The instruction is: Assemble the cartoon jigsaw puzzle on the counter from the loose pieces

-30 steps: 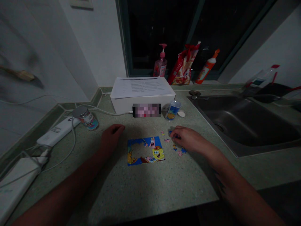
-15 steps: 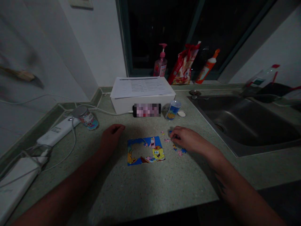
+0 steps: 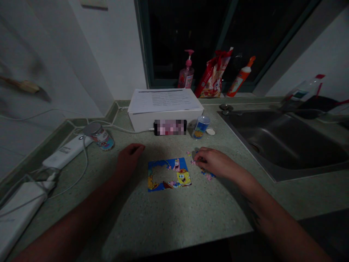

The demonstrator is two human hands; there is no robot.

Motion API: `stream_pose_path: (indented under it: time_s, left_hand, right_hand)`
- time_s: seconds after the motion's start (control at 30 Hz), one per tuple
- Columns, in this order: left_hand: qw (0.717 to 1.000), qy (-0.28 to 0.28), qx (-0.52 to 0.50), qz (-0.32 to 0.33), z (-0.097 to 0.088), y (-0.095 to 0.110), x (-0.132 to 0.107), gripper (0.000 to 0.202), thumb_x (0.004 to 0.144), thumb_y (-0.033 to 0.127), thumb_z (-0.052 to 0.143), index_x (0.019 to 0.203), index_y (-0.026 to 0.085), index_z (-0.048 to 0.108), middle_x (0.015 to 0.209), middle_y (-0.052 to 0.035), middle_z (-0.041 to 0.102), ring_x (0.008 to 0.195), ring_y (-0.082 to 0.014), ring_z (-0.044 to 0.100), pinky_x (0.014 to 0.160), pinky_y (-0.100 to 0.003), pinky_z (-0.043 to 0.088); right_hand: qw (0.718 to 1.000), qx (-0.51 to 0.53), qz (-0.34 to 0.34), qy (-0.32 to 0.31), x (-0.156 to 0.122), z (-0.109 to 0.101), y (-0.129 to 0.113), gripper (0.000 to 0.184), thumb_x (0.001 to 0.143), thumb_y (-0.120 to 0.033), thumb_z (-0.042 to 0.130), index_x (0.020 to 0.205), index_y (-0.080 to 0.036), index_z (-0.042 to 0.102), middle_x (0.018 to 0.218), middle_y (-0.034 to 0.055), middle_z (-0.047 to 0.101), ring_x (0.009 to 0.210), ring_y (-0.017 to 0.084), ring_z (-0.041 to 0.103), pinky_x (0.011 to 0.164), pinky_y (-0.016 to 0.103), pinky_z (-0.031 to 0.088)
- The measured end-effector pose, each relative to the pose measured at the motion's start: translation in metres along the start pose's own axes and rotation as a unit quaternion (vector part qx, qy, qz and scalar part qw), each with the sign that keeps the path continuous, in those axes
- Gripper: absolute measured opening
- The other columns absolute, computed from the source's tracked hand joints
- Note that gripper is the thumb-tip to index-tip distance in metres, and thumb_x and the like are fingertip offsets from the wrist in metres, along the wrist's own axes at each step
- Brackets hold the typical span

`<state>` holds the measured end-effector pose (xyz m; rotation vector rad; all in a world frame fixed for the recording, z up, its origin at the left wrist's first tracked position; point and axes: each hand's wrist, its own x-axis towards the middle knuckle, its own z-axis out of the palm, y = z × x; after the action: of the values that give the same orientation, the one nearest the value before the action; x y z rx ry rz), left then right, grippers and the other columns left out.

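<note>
Both forearms [image 3: 79, 207] are bare (the right forearm [image 3: 275, 218] shows a dark marking [image 3: 255, 218]).

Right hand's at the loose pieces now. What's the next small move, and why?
Probably pick up one loose pink or blue jigsaw piece with the right hand and try it in the gap of the SpongeBob jigsaw puzzle. That hand is already at the pieces, the puzzle's middle is unfilled, and the left hand rests just beyond the puzzle's edge.
</note>
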<state>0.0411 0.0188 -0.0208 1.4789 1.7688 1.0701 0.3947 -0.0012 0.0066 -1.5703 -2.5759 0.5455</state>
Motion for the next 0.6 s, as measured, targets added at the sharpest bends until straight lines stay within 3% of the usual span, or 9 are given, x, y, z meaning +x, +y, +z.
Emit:
stream_pose_path:
  time_s: [0.6]
  left_hand:
    - [1.000, -0.001, 0.007, 0.000, 0.0002, -0.0014, 0.0004, 0.037, 0.079, 0.056, 0.063, 0.090, 0.024, 0.077, 0.098, -0.0068, 0.083, 0.102, -0.0320, 0.074, 0.095, -0.042, 0.055]
  right_hand:
    - [1.000, 0.013, -0.012, 0.000, 0.0012, 0.0026, 0.0035, 0.017, 0.097, -0.013, 0.066, 0.104, -0.024, 0.078, 0.109, 0.0076, 0.075, 0.098, 0.024, 0.071, 0.089, 0.037, 0.054]
